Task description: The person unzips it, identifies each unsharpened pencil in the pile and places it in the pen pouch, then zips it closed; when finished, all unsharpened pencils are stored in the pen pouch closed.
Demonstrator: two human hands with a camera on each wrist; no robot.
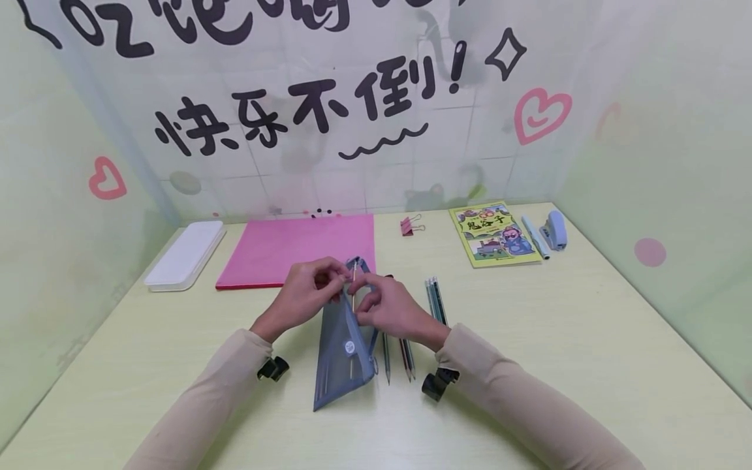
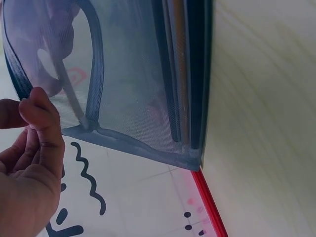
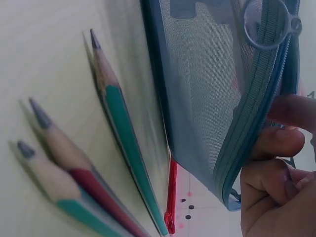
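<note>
A blue-grey mesh pencil case (image 1: 337, 352) with its zipper undone stands tilted between both hands above the table. My left hand (image 1: 311, 290) pinches its upper edge between thumb and fingertips; the left wrist view shows this hand (image 2: 34, 143) at the zipper tape. Curled fingers of my right hand (image 1: 396, 310) grip the opposite zipper edge, and in the right wrist view this hand (image 3: 281, 163) has one finger behind the tape. A slim pencil-like stick (image 2: 180, 74) shows through the mesh. Beside the case, sharpened pencils (image 3: 131, 143) lie on the table, partly under my right hand.
More pencils (image 1: 435, 297) lie right of my right hand. Behind are a pink folder (image 1: 294, 241), a white box (image 1: 185, 254), a pink binder clip (image 1: 408, 226), a yellow booklet (image 1: 493, 235), a light-blue pen (image 1: 535, 236) and a blue stapler (image 1: 555, 230). Printed curtains enclose the table.
</note>
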